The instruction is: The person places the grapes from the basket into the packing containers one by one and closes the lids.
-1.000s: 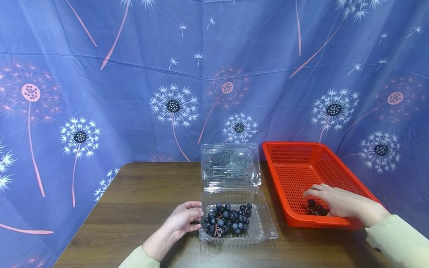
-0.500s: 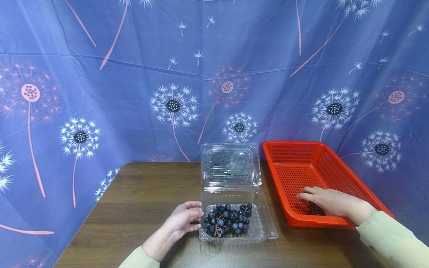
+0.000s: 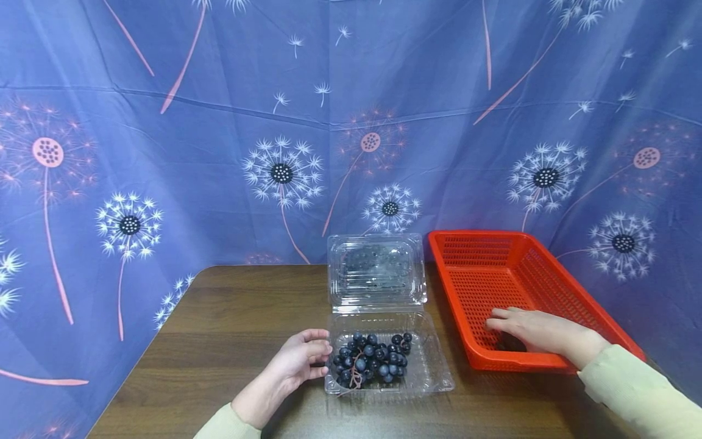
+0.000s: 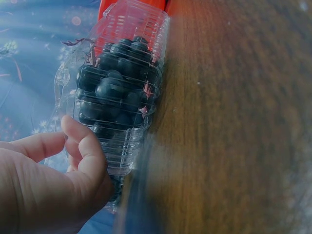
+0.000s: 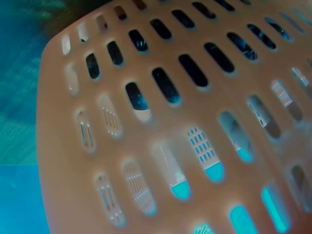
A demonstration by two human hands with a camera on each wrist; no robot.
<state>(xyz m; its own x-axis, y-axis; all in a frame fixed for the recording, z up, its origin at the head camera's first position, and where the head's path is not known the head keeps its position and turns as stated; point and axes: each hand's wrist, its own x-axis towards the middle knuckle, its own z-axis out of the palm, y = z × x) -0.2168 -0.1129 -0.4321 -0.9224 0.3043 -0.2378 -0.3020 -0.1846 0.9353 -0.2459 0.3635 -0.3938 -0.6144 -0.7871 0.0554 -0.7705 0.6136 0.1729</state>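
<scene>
A clear plastic clamshell box stands with its lid raised at the back. Dark grapes on stems fill its left and middle part. My left hand is at the box's left rim, its loosely bent fingertips touching the edge; the left wrist view shows the same hand close by the box wall. Inside the red basket my right hand curls over a dark bunch of grapes, mostly hidden below the palm. Only slotted basket wall fills the right wrist view, in distorted colours.
The basket's near rim rises just below my right wrist. A wooden table carries both containers, with bare wood to the left of the box. Behind hangs a blue dandelion-print cloth.
My right hand has moved a little left in the basket and closed down over the grapes, which are now more covered. My left hand and the box look unchanged.
</scene>
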